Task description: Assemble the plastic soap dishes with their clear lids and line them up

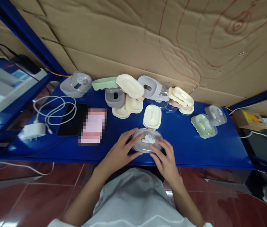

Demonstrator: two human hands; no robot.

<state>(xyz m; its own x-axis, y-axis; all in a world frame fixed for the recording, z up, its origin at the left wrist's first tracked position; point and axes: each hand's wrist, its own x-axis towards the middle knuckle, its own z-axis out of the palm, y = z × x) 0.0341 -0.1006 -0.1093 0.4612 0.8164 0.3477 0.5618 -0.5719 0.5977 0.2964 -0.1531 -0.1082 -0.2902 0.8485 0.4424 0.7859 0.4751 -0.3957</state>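
Now I see left hand (120, 152) and right hand (167, 160) clamped on the box (147, 140) between them, fingers spread; just beyond these fingers lies one cream dish (152, 117)

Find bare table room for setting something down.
The blue table is bare between the right hand and the rightmost green tray; a smaller patch lies between the pink rectangle and left hand. Crowded: the back, with piled trays.
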